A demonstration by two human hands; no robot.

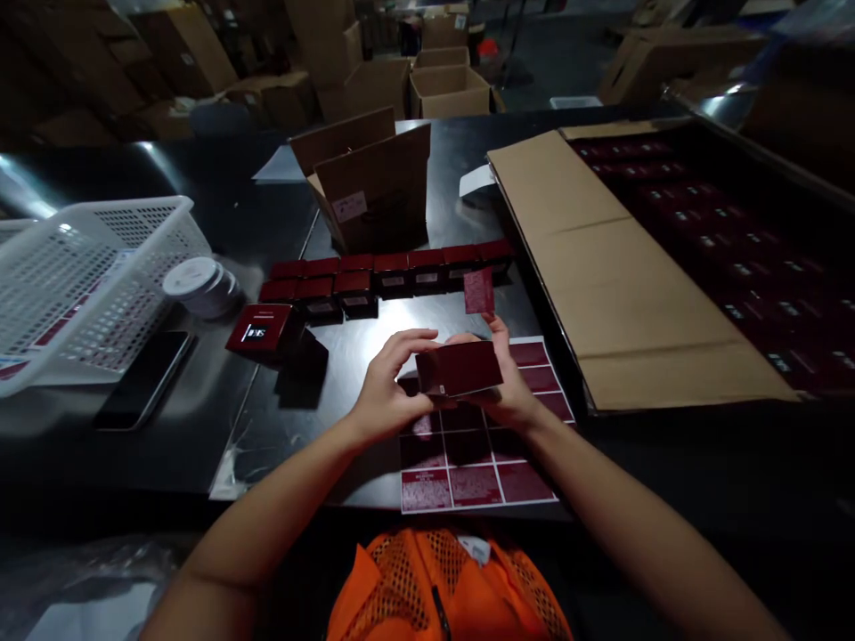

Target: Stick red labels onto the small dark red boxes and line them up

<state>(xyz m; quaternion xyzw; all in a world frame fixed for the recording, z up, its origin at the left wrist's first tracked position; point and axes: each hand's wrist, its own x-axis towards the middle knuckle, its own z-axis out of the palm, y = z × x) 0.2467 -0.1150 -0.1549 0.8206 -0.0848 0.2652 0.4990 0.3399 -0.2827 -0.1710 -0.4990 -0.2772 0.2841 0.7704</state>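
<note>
Between my two hands, above the table, is a small dark red box (460, 369). My left hand (387, 392) grips its left side, thumb at the near edge and fingers curved over the far side. My right hand (513, 387) closes on the right side. A dark red label (479, 291) with fine print stands up from a raised right fingertip. Under the hands lies a sheet of dark red labels (474, 485), partly hidden by them. Several similar boxes (391, 276) line up beyond, and another dark red box (264, 331) stands to the left.
An open carton (374, 191) stands behind the row. On the right, a large carton with its flap (621, 276) folded out holds many dark red boxes (741, 236). A white basket (143, 231), round white container (193, 280) and phone (143, 381) are at the left.
</note>
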